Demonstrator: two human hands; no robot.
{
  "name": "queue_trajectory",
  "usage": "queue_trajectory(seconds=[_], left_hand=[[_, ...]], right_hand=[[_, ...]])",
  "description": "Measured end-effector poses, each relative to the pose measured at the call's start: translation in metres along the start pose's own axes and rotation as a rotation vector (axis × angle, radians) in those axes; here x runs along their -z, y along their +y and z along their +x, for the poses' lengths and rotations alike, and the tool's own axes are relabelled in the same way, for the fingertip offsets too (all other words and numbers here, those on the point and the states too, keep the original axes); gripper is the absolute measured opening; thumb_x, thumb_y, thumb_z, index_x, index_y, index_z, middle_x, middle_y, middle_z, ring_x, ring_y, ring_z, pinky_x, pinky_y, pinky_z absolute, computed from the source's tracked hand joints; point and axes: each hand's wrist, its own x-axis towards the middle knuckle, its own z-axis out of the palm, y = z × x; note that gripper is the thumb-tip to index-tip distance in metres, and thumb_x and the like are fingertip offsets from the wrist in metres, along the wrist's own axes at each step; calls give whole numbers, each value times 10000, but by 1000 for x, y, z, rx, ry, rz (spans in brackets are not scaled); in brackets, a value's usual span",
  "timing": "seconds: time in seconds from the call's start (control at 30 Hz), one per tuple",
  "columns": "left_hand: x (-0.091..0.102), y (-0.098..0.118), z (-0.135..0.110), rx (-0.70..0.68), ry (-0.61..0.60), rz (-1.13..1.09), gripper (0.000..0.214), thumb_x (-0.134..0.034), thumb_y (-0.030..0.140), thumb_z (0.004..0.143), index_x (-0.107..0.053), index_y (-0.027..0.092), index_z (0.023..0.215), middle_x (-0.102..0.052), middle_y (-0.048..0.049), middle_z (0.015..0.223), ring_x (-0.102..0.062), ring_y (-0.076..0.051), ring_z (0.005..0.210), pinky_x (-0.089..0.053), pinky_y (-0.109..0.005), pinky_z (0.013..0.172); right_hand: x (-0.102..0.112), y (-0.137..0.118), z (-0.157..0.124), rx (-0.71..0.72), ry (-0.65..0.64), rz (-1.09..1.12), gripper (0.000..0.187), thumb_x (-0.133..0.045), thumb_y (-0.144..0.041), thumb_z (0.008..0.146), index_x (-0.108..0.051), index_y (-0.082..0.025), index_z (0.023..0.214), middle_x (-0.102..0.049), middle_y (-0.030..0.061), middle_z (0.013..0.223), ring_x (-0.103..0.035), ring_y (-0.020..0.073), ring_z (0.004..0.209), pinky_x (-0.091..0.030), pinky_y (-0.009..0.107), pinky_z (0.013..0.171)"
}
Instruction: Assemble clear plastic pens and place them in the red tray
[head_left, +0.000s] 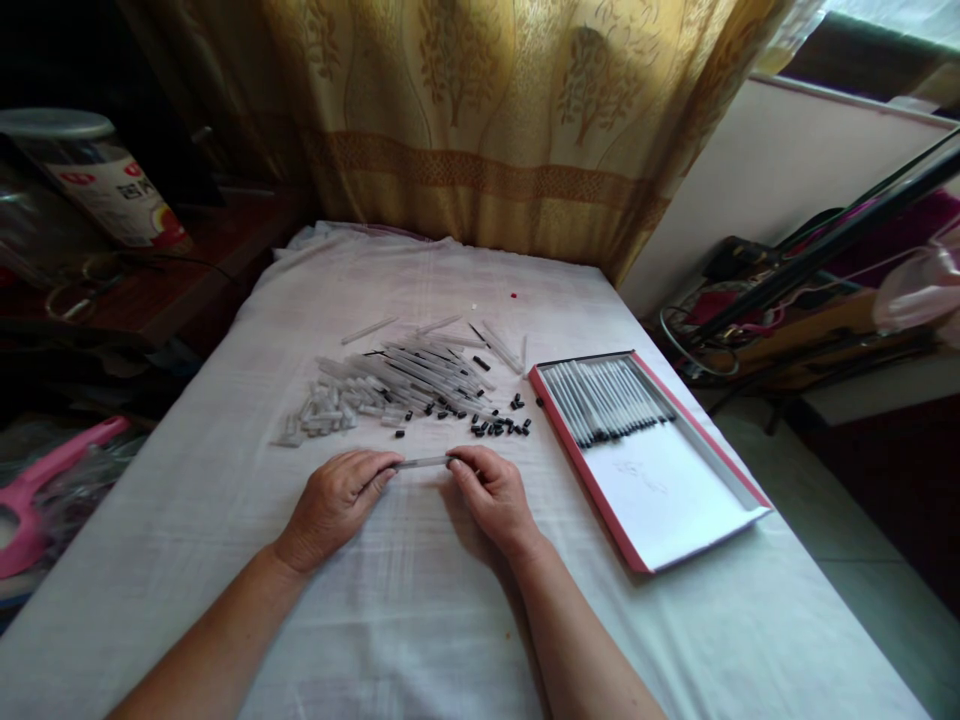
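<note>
A clear pen [424, 462] with a dark refill inside lies level between my two hands, just above the cloth. My left hand [341, 500] pinches its left end, and my right hand [495, 490] grips the other end; both tips are hidden by the fingers. Beyond them is a heap of clear pen barrels [420, 370], with dark refills among them. Translucent pen caps [322, 408] are piled at its left. Small black end plugs [499, 427] lie scattered just past my right hand.
To the right, a red-edged box lid [600, 500] holds a row of pens [604, 400] along its far half. The white cloth [405, 620] covers the table. A plastic jar [105, 180] stands on a dark side table; a pink-handled item [60, 470] lies at the left.
</note>
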Motion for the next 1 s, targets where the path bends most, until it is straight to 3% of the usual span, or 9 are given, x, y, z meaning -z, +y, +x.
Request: queue_trajectory(seconds=[0.13,0.27,0.37,0.43,0.57,0.63,0.77,0.93,1.0], left_hand=[[0,1,0,-2,3,-3,232,-508,317,966,-693,200,1044,-754,-47,920,-703,-179,838,-549,-291,779],[1,3,2,-29,14,-28,203,-518,287,961,-689,209,1038,-753,-40,915,-703,-169,836,-551,-283,783],[1,3,3,-44,28,-34,185,-527,266,955,-684,210,1036,-753,-36,910,-704,-164,828,-552,-282,780],[1,3,2,-39,32,-30,180,-531,263,953,-681,210,1039,-754,-36,914,-705,-164,832,-553,-285,782],[1,3,2,-9,34,-20,186,-531,282,955,-680,208,1038,-754,-40,922,-706,-172,843,-554,-297,788],[1,3,2,4,27,-20,194,-530,292,954,-683,208,1037,-755,-42,925,-707,-177,846,-556,-300,790],[1,3,2,11,19,-19,210,-518,303,958,-688,205,1032,-756,-45,923,-708,-180,844,-556,-304,791],[1,3,2,32,12,-16,217,-518,317,955,-691,211,1032,-758,-47,927,-709,-189,854,-558,-316,799],[1,3,2,35,9,-18,214,-520,313,953,-691,214,1034,-758,-47,928,-709,-190,855,-558,-318,801]], right_hand=[[1,-2,0,-12,-7,5,176,-553,-254,874,-712,-187,907,-737,55,840,-664,167,737,-480,241,651],[1,-5,1,-40,-77,-144,357,-471,-314,920,-637,-193,628,-653,26,603,-599,142,574,-413,243,571],[1,-5,2,-67,-102,-173,472,-413,-370,949,-578,-199,541,-607,16,525,-569,131,515,-389,244,543],[1,-4,1,-68,-89,-138,423,-419,-376,946,-621,-198,620,-635,19,576,-592,137,558,-414,241,570],[0,-1,-2,-80,-49,4,214,-536,-314,880,-652,-188,1009,-702,30,817,-608,133,631,-466,232,609],[0,0,-3,-84,-40,39,191,-560,-292,862,-644,-189,1000,-700,30,839,-604,131,641,-472,229,607],[1,-2,-1,-84,-55,-12,201,-521,-319,896,-649,-195,805,-674,19,715,-606,142,658,-471,239,625],[2,-3,-1,-101,-50,38,222,-558,-295,853,-632,-188,1034,-695,26,824,-589,126,610,-480,236,587],[2,-2,-1,-96,-56,60,186,-553,-278,857,-628,-196,1007,-694,29,842,-601,136,648,-488,246,619]])
